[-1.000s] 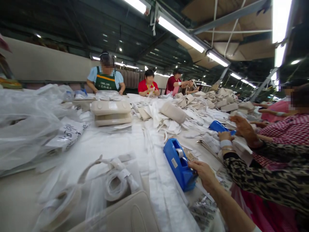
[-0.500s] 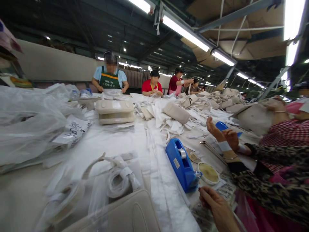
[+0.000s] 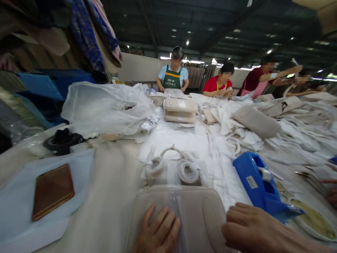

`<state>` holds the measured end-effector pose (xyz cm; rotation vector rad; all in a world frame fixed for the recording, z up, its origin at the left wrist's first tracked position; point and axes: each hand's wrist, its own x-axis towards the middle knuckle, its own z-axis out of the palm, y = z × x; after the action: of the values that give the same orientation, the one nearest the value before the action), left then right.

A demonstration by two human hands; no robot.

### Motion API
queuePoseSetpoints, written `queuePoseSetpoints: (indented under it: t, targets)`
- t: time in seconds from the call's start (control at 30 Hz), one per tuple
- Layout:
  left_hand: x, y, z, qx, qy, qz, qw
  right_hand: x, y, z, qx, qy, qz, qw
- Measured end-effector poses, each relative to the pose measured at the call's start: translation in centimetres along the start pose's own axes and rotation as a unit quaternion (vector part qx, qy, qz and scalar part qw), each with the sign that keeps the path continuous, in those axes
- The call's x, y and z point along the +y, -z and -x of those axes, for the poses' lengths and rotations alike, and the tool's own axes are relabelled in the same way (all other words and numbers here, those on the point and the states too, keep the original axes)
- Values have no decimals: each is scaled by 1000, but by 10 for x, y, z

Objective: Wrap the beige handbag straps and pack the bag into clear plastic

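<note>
At the upper left of the frame, blue plaid and pink cloth [image 3: 89, 40] hangs above blue bins [image 3: 50, 86]. Below, at the left of the worktop [image 3: 110, 186], a shiny copper-brown phone-like slab [image 3: 54, 191] lies on a pale blue sheet [image 3: 83, 172], with a dark, bunched object [image 3: 63, 140] just beyond it. Left of centre sits a large, puffed clear plastic bag [image 3: 102, 109].

At the bottom centre, a beige bag [image 3: 193, 214] lies flat, a clear strip running down its middle. The left hand [image 3: 159, 232] rests on it, palm down, left of the strip; its grip is loose, the fingers slightly apart. Two coiled, plastic-wrapped straps [image 3: 189, 172] sit just beyond the bag's top edge. Farther back are two stacked beige bags [image 3: 180, 105], and behind them stands a co-worker in a green apron [image 3: 172, 79].

To the right, the right hand [image 3: 252, 226] is beside the bag's right edge, fingers curled inward; their tips are hidden, so I cannot tell whether its grip holds anything. Just beyond is a blue tape dispenser [image 3: 258, 184], tilted across the frame, near a round, pale-rimmed dish [image 3: 314, 219]. At the upper right, more co-workers [image 3: 217, 84] are behind heaped beige pieces [image 3: 313, 105].
</note>
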<state>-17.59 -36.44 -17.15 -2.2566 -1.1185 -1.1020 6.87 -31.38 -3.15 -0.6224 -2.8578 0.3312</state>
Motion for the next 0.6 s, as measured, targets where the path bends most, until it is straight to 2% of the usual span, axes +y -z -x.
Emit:
queuePoseSetpoints:
  t: [0.03,0.07,0.17,0.27,0.4,0.47,0.6]
  targets:
    - [1,1,0,-4,-3,-3,1000,-1,5,-23,-78,4,1,997]
    - [1,1,1,-6,-6,-6,1000,-1,7,-43,-130,16,12,991]
    - [0,-2,5,-1,-14,-11,1000,5,0,-90,-226,82,64,968]
    - [0,-7,9,20,-9,-15,1000,15,-18,-118,-257,115,114,953]
    - [1,-9,9,27,8,-16,999,22,-33,-138,-293,119,143,938]
    - [2,-9,8,20,11,-15,1000,24,-33,-147,-314,86,156,933]
    - [1,-9,6,25,5,-9,1000,39,-27,-168,-333,-34,168,927]
